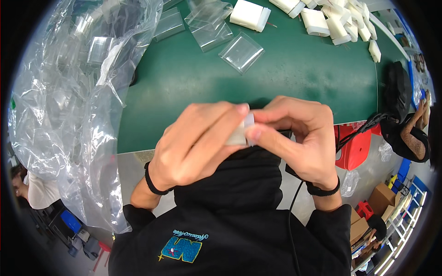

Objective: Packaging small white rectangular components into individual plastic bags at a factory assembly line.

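A smooth green table (175,96) fills the upper part of the view. On its left side lies a large, crumpled bag of clear plastic (50,92). Next, the left hand (189,142) is closed on a small off-white rectangular block (236,137), which is near the table's front edge, between both hands. The right hand (306,138) pinches the block's right end with thumb and fingers. Farther right, many off-white rectangular pieces (337,30) are piled, and a red plastic stool (357,149) stands lower

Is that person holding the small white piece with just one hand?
No, the left hand and the right hand both grip the white piece, by the near edge of the green table.
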`<state>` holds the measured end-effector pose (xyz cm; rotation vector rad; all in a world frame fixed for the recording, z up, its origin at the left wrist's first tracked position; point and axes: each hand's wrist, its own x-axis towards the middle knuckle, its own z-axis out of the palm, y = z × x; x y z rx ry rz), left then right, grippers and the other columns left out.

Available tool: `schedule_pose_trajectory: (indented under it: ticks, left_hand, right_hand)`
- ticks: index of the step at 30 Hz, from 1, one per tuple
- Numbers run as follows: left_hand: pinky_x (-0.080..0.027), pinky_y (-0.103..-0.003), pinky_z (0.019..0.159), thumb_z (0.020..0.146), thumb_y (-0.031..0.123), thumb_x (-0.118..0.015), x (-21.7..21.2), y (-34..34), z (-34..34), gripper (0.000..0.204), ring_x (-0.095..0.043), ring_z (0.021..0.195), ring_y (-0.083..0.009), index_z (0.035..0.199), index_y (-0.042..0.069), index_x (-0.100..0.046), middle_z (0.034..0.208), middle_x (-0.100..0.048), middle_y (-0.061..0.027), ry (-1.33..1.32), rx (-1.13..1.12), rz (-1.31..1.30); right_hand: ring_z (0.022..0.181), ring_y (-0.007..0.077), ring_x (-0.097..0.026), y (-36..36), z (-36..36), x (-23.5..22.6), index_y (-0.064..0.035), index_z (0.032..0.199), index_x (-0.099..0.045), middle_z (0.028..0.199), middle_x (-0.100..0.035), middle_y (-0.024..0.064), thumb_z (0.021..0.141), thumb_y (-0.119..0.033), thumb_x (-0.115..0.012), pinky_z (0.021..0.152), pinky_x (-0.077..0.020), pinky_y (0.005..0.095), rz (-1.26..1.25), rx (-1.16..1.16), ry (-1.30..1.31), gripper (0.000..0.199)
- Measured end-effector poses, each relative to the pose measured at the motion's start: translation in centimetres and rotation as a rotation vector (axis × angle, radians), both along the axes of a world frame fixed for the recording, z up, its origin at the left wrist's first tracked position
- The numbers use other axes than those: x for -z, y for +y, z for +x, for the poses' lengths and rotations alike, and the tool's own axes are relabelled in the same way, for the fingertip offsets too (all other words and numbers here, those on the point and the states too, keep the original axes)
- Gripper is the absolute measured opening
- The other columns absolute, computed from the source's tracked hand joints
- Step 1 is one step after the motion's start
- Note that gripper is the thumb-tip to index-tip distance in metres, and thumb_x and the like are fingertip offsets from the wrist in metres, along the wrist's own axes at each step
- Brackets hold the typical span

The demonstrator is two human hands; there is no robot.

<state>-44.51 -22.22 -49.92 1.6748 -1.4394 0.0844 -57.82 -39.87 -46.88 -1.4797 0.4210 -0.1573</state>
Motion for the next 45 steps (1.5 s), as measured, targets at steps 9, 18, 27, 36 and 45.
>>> schedule_pose_trajectory:
  ticks: [9,18,27,36,45]
  left_hand:
    - [-0.056,-0.038,0.090,0.073,0.014,-0.094,-0.2,0.9,1.5,0.074,-0.070,0.106,-0.0293,0.138,-0.007,-0.066,0.120,-0.067,-0.0215,0.321,0.069,0.072]
    - [-0.056,-0.036,0.088,0.081,0.022,-0.093,-0.1,1.3,1.6,0.088,-0.071,0.104,-0.0270,0.149,-0.008,-0.045,0.118,-0.068,-0.0238,0.656,0.199,0.000]
    - [-0.058,-0.033,0.088,0.074,0.015,-0.099,-0.3,1.6,1.7,0.086,-0.075,0.097,-0.0202,0.145,-0.003,-0.053,0.108,-0.077,-0.0153,0.749,0.239,0.047]
    - [-0.062,-0.037,0.077,0.068,0.025,-0.102,0.2,0.4,0.3,0.069,-0.075,0.094,-0.0309,0.122,-0.004,-0.071,0.109,-0.076,-0.0205,0.006,-0.057,-0.097]
    - [-0.062,-0.037,0.078,0.068,0.029,-0.100,0.0,0.5,0.4,0.064,-0.077,0.092,-0.0319,0.116,-0.007,-0.076,0.103,-0.078,-0.0211,0.054,-0.049,-0.062]
  right_hand:
    - [0.103,0.0216,-0.073,-0.3,-0.7,-0.5,0.0089,0.122,-0.073,0.113,-0.073,0.0173,0.101,-0.003,-0.070,0.091,-0.0615,0.0330,0.199,0.080,-0.024,0.024]
    - [0.098,0.0240,-0.076,-0.2,-1.1,1.2,0.0060,0.121,-0.074,0.114,-0.074,0.0208,0.083,0.004,-0.084,0.086,-0.0639,0.0338,-0.174,0.019,-0.267,0.040]
    - [0.103,0.0311,-0.076,-0.1,0.4,0.9,0.0053,0.123,-0.076,0.119,-0.076,0.0221,0.075,0.005,-0.086,0.084,-0.0611,0.0394,-0.588,-0.144,-0.582,0.049]
    - [0.103,0.0221,-0.074,2.2,-0.1,0.6,0.0094,0.125,-0.070,0.111,-0.075,0.0161,0.091,0.007,-0.080,0.095,-0.0639,0.0361,0.202,0.188,-0.237,0.035]
    - [0.097,0.0233,-0.076,1.3,-0.1,1.1,0.0066,0.109,-0.079,0.109,-0.078,0.0207,0.088,0.009,-0.081,0.089,-0.0619,0.0336,-0.100,0.158,-0.288,0.021]
